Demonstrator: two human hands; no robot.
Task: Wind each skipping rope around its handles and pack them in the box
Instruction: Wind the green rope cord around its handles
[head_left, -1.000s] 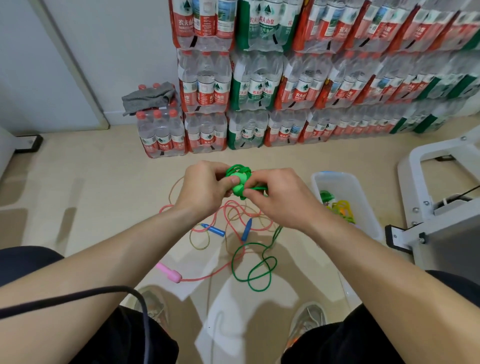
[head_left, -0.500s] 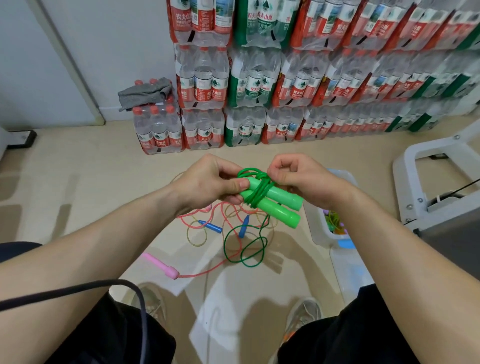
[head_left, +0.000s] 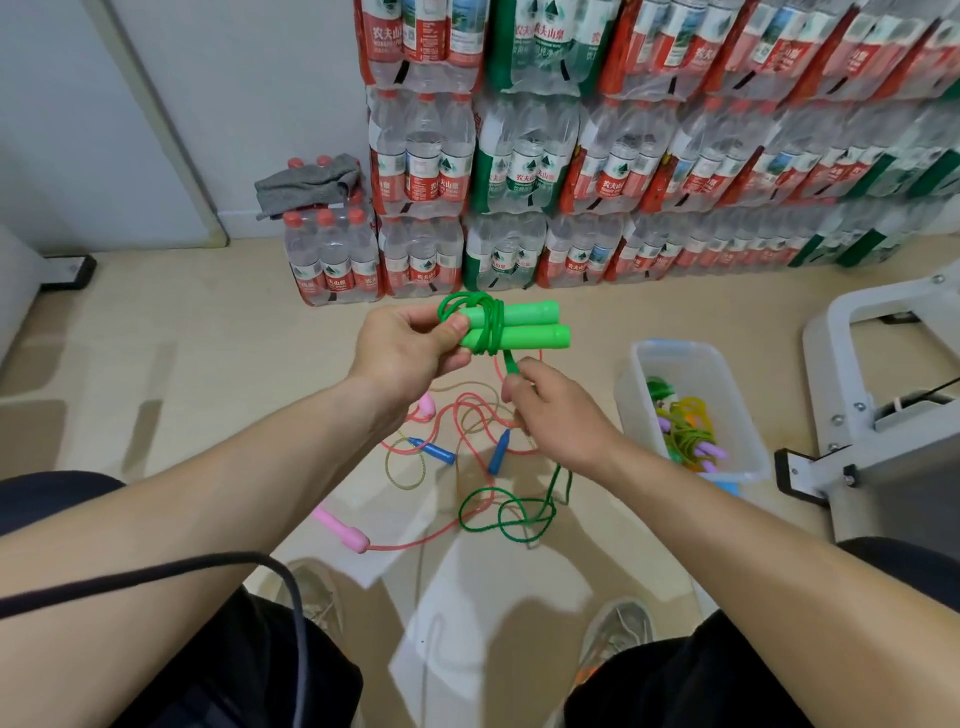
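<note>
Right hand (head_left: 561, 415) dropped from the green handles (head_left: 524, 327) to their 5 o'clock, now pinching the green rope (head_left: 510, 362), left hand (head_left: 410, 348) gripping the wrapped end; keep tension, stack turns tight, box (head_left: 635, 395) at 3 o'clock.

bright even indoor light, soft shadows, wide-angle bending at edges.

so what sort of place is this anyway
Likely a storeroom or stock area, though I can't be sure: shrink-wrapped packs of bottled water are stacked high along the wall, the floor is plain, and a white metal frame stands at the right beside a clear box of skipping ropes.
</note>
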